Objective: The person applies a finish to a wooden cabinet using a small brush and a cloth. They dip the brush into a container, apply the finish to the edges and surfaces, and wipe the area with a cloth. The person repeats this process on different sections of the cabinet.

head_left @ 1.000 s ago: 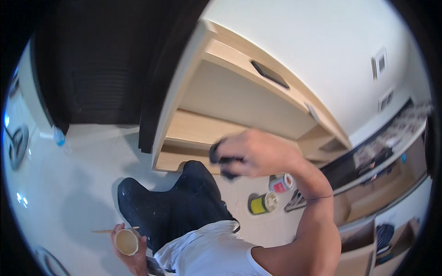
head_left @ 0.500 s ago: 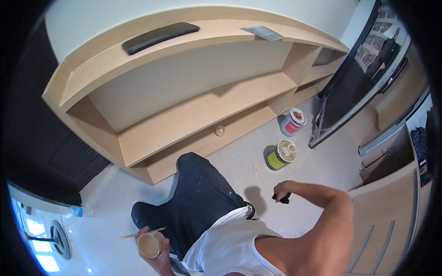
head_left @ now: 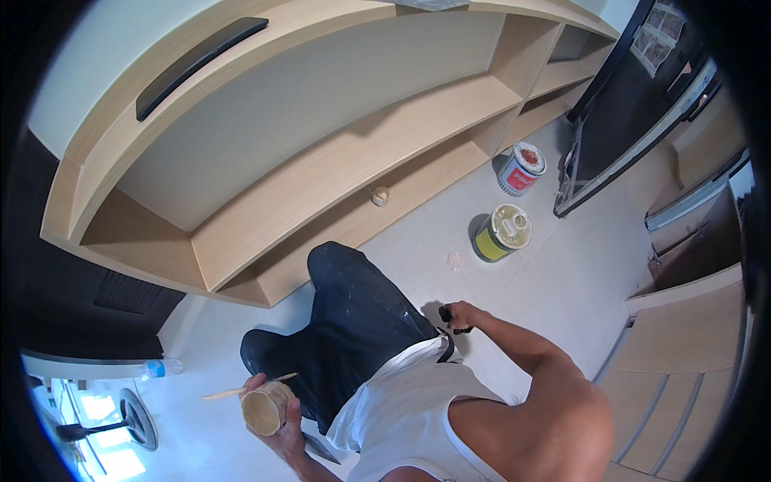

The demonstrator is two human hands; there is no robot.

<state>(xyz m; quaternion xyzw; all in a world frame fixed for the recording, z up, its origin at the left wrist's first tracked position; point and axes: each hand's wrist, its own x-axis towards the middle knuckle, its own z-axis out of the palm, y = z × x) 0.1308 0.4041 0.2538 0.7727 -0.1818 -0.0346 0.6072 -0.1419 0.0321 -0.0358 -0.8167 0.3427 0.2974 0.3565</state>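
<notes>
My left hand (head_left: 287,438) is wrapped round a small cup (head_left: 263,411) smeared with beige paint or filler, held beside my dark trousers. A thin wooden stick (head_left: 223,394) lies across behind the cup, against the fingers. Below that wrist shows a flat grey piece (head_left: 323,450), mostly hidden by the arm. My right hand (head_left: 463,314) is closed around a small black object (head_left: 445,314) near my right hip. What kind of object it is, I cannot tell.
Ahead stands a low wooden shelf unit (head_left: 361,149), with a small pot (head_left: 380,196) on its bottom board and a long black panel (head_left: 201,68) on top. Two paint cans, one yellow-banded (head_left: 501,234) and one red-labelled (head_left: 522,169), stand front right. A plastic bottle (head_left: 162,369) lies left.
My right hand has drawn in toward my hip with the black object. The left hand keeps hold of the cup. The whole view has tilted and shifted.
</notes>
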